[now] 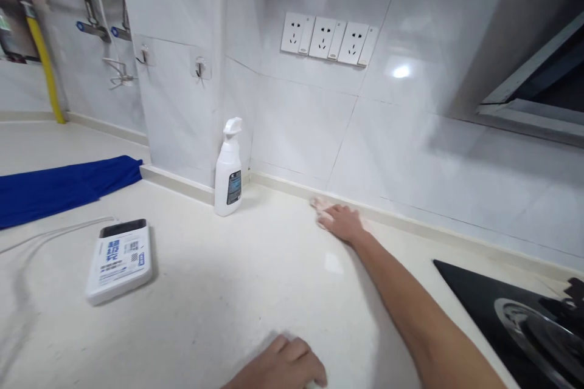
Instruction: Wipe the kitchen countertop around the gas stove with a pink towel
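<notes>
My right hand (342, 223) presses a pale pinkish cloth (322, 202) against the countertop (191, 316), close to the low ledge along the wall; the hand covers part of the cloth. At the bottom edge, my left hand (285, 364) rests on the counter with its fingers curled, and what they enclose, if anything, is hidden. A white spray bottle (227, 176) with a dark label stands upright in the corner, left of my right hand.
On the left lie a white box-shaped device (121, 261) with a cable and a blue cloth (68, 185). A black gas hob (483, 298) sits at the right. Wall sockets (323, 38) are above, and a range hood (538, 91) juts out at upper right.
</notes>
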`<state>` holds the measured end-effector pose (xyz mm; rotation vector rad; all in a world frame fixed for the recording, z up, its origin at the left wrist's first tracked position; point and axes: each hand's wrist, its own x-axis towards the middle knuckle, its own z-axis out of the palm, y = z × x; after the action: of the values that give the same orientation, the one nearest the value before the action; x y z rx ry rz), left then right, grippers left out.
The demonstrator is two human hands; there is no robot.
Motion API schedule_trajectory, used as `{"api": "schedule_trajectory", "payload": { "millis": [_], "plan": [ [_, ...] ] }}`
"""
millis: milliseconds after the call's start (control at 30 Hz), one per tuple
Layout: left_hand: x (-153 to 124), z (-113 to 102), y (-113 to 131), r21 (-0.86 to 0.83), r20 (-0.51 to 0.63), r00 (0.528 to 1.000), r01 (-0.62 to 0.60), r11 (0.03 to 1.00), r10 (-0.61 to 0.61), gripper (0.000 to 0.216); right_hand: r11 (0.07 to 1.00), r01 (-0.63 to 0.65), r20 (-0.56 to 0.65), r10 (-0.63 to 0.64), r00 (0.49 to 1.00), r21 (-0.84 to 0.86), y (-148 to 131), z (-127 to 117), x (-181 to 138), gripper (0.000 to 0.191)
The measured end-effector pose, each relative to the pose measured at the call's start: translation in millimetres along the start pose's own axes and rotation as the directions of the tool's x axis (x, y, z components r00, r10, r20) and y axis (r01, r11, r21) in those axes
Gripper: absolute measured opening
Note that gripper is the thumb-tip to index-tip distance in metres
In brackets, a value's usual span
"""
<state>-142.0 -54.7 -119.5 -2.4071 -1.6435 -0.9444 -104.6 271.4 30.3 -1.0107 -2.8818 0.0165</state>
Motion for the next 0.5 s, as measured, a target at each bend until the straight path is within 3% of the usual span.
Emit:
{"api": "schedule_trajectory", "payload": {
  "millis": [133, 200, 267, 367, 500],
  "plan": [
    [12.2, -40.5, 21.0, 0.045, -0.031, 0.988, -0.153, 0.987, 0.154, 0.007, 0.969, -0.228, 0.011, 0.230, 0.973, -0.091, 96.2, -9.9, -71.6, 0.054],
    [15.6, -47.1, 27.5, 0.057, -0.065, 0.982, -0.173, 0.983, 0.176, 0.009, 0.950, -0.281, 0.016, 0.286, 0.958, -0.135, 130.2, -9.1, -100.0, 0.050],
    [16.9, -41.2, 29.4, 0.059, -0.072, 0.990, -0.117, 0.991, 0.121, 0.014, 0.917, -0.364, -0.033, 0.364, 0.931, -0.163, 150.1, -2.9, -114.2, 0.051],
    [17.4, -17.6, 25.5, 0.094, -0.055, 0.998, -0.013, 0.995, 0.018, 0.027, 0.867, -0.474, -0.116, 0.460, 0.880, -0.154, 151.3, 10.2, -108.7, 0.057],
    [17.9, 7.0, 19.2, 0.236, -0.029, 0.995, -0.084, 0.968, 0.093, 0.035, 0.921, -0.356, -0.097, 0.344, 0.934, -0.157, 103.1, 20.1, -68.2, 0.051]
  ]
}}
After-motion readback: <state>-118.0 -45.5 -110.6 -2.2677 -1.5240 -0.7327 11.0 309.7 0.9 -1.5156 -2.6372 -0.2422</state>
